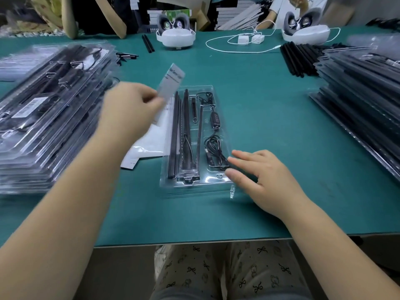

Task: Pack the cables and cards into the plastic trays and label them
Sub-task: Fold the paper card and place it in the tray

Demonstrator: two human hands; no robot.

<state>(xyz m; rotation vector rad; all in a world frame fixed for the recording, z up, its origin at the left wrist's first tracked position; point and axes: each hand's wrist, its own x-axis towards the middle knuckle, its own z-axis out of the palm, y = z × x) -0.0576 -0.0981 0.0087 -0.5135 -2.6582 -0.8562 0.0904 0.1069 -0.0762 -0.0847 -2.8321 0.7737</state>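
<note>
A clear plastic tray (pixel 195 182) lies at the centre of the green table (pixel 270 118), its long axis running away from the person. Its left-hand channels hold several long black rods (pixel 175 135) laid side by side. Its right-hand compartments hold a black cable (pixel 214 152), coiled at the near end, and an inline controller (pixel 215 120) with a small display farther back.

The left hand (pixel 129 109) is raised above the tray's far left edge. Its grip is closed: thumb and fingers pinch the lower end of a pale card (pixel 171 83), which stands tilted and is blurred by motion. Print on the card is not legible.

The right hand (pixel 266 176) rests at the tray's near right corner with its grip apart, fingers extended and loosely spread; the fingertips (pixel 234 155) lie over the coiled cable section. Whether they touch the tray cannot be determined.

White paper sheets (pixel 149 146) lie on the table just left of the tray, partly under the left forearm. Stacks of filled trays stand at the left (pixel 52 109) and right (pixel 363 96) edges. Loose black rods (pixel 298 59) lie at the far right.
</note>
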